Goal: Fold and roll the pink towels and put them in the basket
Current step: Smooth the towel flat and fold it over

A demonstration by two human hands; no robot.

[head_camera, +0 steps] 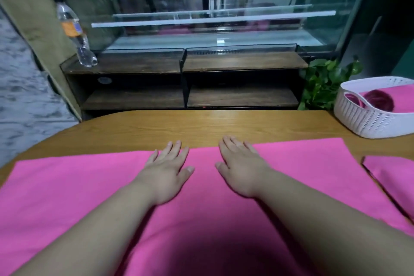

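Across the wooden table [201, 125], left of the white basket [367, 119], both the left hand [167, 168] and right hand [243, 167] lay flat and empty on the spread pink towel [67, 186], whose smooth cloth looked liable to slide crooked.

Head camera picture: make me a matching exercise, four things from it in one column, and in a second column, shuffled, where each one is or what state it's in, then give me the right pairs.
Column one
1. spread pink towel
2. white basket
3. water bottle
4. green plant

Column two
A. on the dark wooden shelf, far left
B. behind the table, next to the basket
C. flat under the left hand and right hand
D. holding rolled pink towels

Pairs: 1-C, 2-D, 3-A, 4-B.
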